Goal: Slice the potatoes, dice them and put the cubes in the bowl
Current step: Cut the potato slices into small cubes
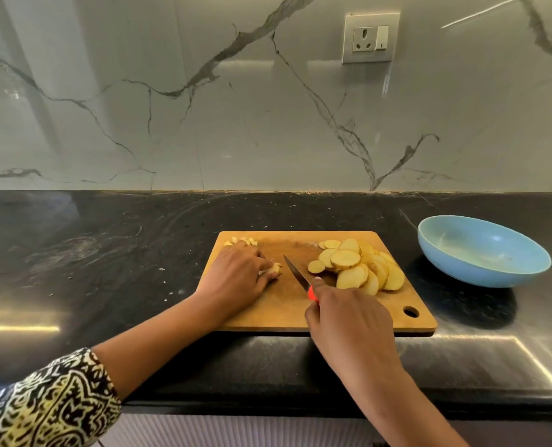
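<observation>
A wooden cutting board (287,312) lies on the black counter. On its right half sits a heap of round potato slices (358,267). My left hand (235,279) lies over the board's left side, its fingertips holding a small stack of cut potato pieces (274,269). More diced pieces (240,242) lie at the board's far left corner. My right hand (348,321) grips a knife by its red handle (311,293); the blade (295,272) points away from me, between the held pieces and the slices. A light blue bowl (481,253) stands to the right of the board, with no cubes visible inside.
The black stone counter (106,253) runs to a marble-look wall with a socket (369,38). Small potato crumbs (168,287) dot the counter left of the board. The counter's front edge is just below the board.
</observation>
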A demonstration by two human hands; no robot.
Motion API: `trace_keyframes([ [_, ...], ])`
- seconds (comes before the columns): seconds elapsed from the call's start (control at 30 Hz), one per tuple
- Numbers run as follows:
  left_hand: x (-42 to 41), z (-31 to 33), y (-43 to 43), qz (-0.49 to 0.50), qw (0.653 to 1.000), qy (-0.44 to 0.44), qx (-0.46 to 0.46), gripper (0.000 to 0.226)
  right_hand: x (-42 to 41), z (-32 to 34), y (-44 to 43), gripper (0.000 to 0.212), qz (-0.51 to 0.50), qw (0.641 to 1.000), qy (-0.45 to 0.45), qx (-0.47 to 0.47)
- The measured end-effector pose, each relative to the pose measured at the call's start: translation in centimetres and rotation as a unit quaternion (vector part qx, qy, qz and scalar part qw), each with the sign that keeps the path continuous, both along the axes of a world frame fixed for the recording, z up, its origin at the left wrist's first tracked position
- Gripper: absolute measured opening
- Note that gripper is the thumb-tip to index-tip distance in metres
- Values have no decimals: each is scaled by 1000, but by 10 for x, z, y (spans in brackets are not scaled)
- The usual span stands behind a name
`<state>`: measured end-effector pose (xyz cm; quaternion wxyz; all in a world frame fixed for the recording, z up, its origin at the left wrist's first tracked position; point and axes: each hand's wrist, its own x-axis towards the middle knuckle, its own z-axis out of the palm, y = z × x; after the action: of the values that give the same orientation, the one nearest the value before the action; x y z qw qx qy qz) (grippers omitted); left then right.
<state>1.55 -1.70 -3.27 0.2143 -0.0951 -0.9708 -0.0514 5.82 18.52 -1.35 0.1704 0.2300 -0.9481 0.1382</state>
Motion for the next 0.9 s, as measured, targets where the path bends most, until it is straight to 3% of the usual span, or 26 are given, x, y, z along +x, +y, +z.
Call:
trace_keyframes([
  [0.3, 6, 6, -13, 55, 998, -33, -11, 50, -10, -4, -12, 35, 12, 1000, 8, 9],
  [0.67, 6, 5, -13, 40, 998, -25, 32, 41, -4, 4, -12, 39, 24, 1000, -4, -7],
  [0.9, 6, 8, -10, 39, 998, -16, 36, 35, -7, 6, -34, 19, 38, 996, -30, 76],
])
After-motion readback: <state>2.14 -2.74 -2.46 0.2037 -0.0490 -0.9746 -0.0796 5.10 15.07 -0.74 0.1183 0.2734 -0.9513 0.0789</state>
